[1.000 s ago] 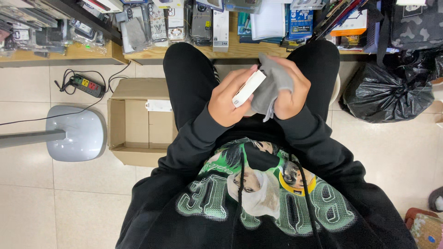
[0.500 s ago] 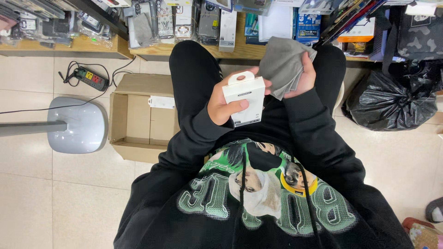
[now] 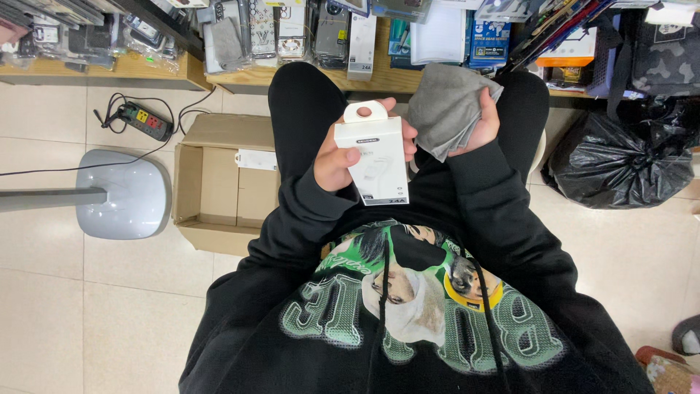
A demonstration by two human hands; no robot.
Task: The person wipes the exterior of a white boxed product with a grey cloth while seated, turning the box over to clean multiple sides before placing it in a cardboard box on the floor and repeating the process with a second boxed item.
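the left hand (image 3: 337,162) is clamped on a small white retail box (image 3: 373,160) with a hang tab, held upright above the person's lap. just beside it, the right hand (image 3: 483,125) grips a folded grey cloth (image 3: 445,106). an open cardboard box (image 3: 219,182) sits on the tiled floor to the left, near a grey stand base (image 3: 124,193) and a power strip (image 3: 144,120).

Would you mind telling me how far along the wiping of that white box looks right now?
Done: cannot tell; the box front looks clean. In hand: the left hand holds the box upright, face to the camera, while the right hand holds the grey cloth beside it, off the box. Left: the box is not put away; the cardboard carton on the floor sits open with only a small white card inside.
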